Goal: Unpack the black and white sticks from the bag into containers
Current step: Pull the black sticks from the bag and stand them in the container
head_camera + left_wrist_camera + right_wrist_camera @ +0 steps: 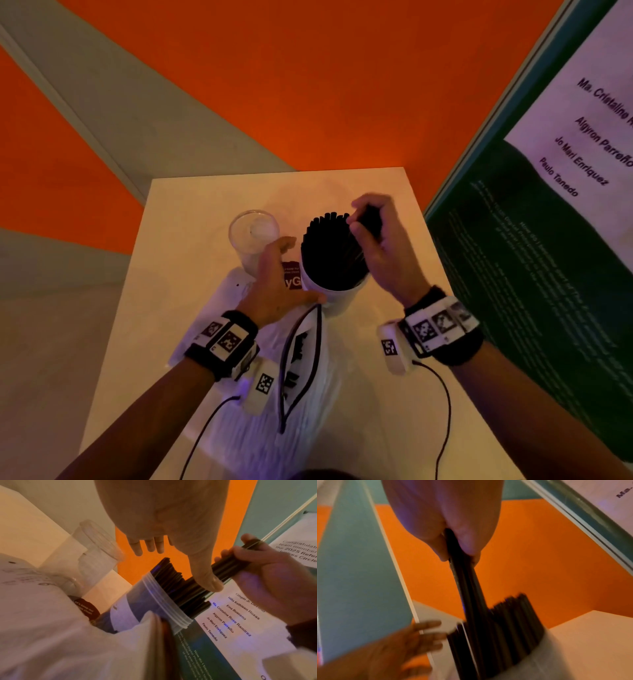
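Note:
A clear container (337, 291) packed with black sticks (330, 253) stands mid-table. My right hand (368, 226) grips a bundle of black sticks (228, 569) whose lower ends sit among those in the container (556, 655). In the right wrist view the bundle (464, 577) runs from my fist into the pile. My left hand (281, 270) is open just left of the container (154, 601), fingers straight, thumb (205, 577) by the sticks. An empty clear container (253, 236) stands further left. The white bag (305, 370) with black handles lies flat under my wrists.
The small white table (394, 394) drops off on every side to an orange and grey floor (274, 85). A green and white poster board (548, 240) stands close along the right edge. Thin cables trail from both wristbands over the front of the table.

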Available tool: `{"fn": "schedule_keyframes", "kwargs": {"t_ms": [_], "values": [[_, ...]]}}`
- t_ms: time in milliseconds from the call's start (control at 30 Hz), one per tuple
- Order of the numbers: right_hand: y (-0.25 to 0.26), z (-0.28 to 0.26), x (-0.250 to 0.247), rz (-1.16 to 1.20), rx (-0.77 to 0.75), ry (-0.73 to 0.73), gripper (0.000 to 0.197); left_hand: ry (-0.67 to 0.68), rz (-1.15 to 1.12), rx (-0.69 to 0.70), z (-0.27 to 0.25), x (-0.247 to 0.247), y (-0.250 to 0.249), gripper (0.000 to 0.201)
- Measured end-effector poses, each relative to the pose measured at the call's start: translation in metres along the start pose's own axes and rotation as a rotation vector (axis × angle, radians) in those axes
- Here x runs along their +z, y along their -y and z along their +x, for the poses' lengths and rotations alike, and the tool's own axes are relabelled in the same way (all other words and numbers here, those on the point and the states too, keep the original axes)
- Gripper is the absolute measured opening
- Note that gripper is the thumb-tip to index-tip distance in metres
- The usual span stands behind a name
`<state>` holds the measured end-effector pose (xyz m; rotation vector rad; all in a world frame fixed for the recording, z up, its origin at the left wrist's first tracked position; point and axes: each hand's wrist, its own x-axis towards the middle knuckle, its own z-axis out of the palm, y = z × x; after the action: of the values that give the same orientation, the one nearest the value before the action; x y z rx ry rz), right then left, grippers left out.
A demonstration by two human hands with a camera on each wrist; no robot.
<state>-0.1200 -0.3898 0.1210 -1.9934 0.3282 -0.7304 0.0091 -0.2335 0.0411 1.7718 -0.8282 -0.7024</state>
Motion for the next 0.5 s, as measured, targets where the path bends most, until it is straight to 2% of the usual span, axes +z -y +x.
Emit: {"fn": "schedule_keyframes", "kwargs": {"t_ms": [100, 167, 233, 300, 400, 467, 500], "values": [[-0.033, -0.019, 0.016, -0.365, -0.012, 0.083, 0.019, 0.062, 0.03, -0.045, 0.01, 0.005, 0.007, 0.133], [-0.05, -0.029, 0.017, -0.56, -0.012, 0.164, 0.03, 0.105, 0.046, -0.036, 0.017, 0.008, 0.009, 0.138], [-0.061, -0.035, 0.009, -0.514, 0.013, 0.242, 0.052, 0.132, 0.07, -0.038, 0.026, 0.009, 0.011, 0.142], [-0.072, -0.04, -0.003, -0.352, 0.081, 0.238, 0.081, 0.161, 0.098, -0.063, 0.037, 0.009, 0.012, 0.146], [-0.09, -0.04, -0.02, -0.189, 0.349, 0.259, 0.123, 0.221, 0.127, -0.08, 0.051, 0.008, 0.012, 0.151], [-0.101, -0.033, -0.024, -0.18, 0.493, 0.389, 0.135, 0.262, 0.144, -0.051, 0.059, 0.009, 0.009, 0.15], [-0.103, -0.029, -0.021, -0.186, 0.496, 0.449, 0.135, 0.281, 0.179, -0.013, 0.063, 0.011, 0.007, 0.149]]}}
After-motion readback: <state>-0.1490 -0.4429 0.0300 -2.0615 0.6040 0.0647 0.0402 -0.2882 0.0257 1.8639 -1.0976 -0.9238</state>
